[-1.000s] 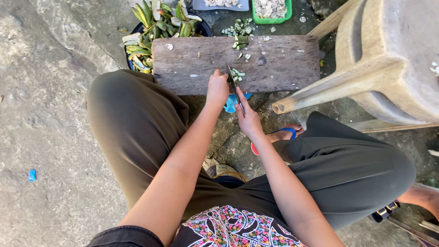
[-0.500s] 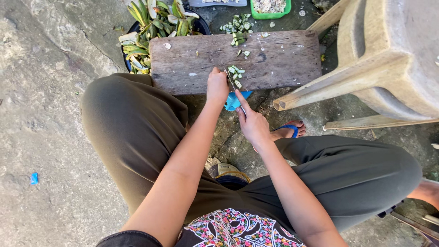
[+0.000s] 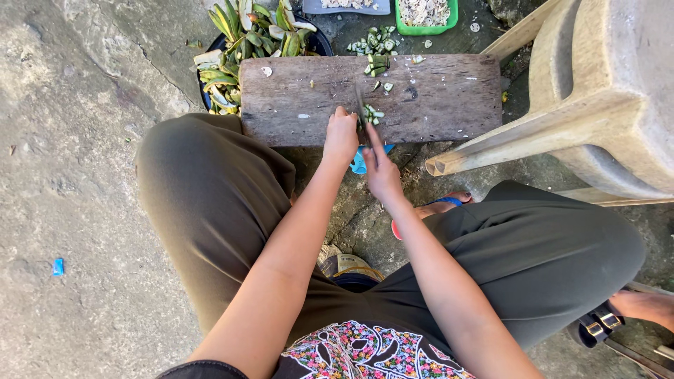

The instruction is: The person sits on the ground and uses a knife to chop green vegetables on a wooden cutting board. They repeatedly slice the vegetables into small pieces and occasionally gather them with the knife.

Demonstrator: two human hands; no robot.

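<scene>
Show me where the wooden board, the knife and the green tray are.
wooden board (image 3: 442, 98), head view, bare right part of its top.
knife (image 3: 359, 105), head view, middle of the blade.
green tray (image 3: 453, 17), head view, its right rim.

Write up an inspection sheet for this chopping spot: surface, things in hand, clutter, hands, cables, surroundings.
Surface: weathered wooden board lying on rough concrete ground.
Things in hand: knife with its blade down on the board; small green cut pieces beside the blade.
Clutter: more cut pieces beyond the board; dark basin of green peelings; green tray and grey tray of pale bits; blue scrap on the ground.
Hands: left hand rests on the board's near edge at the pieces; right hand grips the knife handle.
Cables: nothing seen.
Surroundings: pale plastic chair to the right; another person's sandalled foot at lower right.
</scene>
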